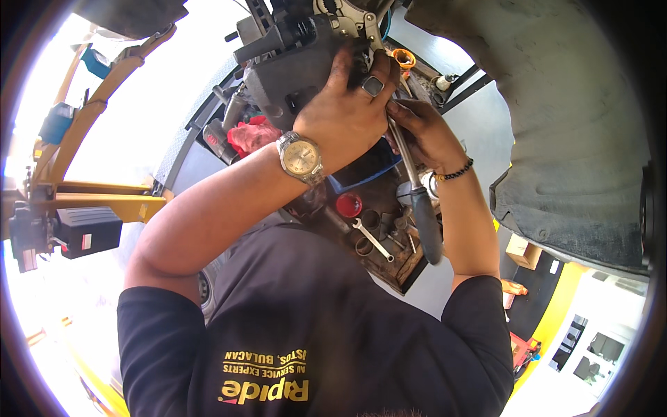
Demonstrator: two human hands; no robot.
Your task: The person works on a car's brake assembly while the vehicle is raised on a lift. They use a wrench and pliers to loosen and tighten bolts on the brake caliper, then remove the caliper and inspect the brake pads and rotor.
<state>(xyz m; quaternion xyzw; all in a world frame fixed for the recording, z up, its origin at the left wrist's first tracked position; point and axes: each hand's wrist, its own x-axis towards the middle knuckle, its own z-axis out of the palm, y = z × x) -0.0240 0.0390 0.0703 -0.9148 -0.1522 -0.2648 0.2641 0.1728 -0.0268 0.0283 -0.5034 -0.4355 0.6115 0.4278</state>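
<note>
At the top centre is a dark metal brake caliper [292, 73], with silver locking pliers [356, 19] at its far right side. My left hand [351, 118], wearing a ring and a watch, reaches over the caliper's right side. Its fingers curl down beside the pliers, and what they grip is hidden. My right hand [427, 135], with a beaded bracelet, is closed at the steel shaft of a long tool [424, 219] with a black grip. The shaft slants up beneath my left fingers, so the tool's head is hidden.
Below the hands, a tool tray holds a combination wrench [374, 240], a red cap [349, 204] and sockets. A red cloth [251, 135] and a power tool [219, 139] lie left. An orange cup [404, 59] stands beyond. A dark wheel-arch liner [577, 132] curves along the right; a yellow lift arm [104, 207] is left.
</note>
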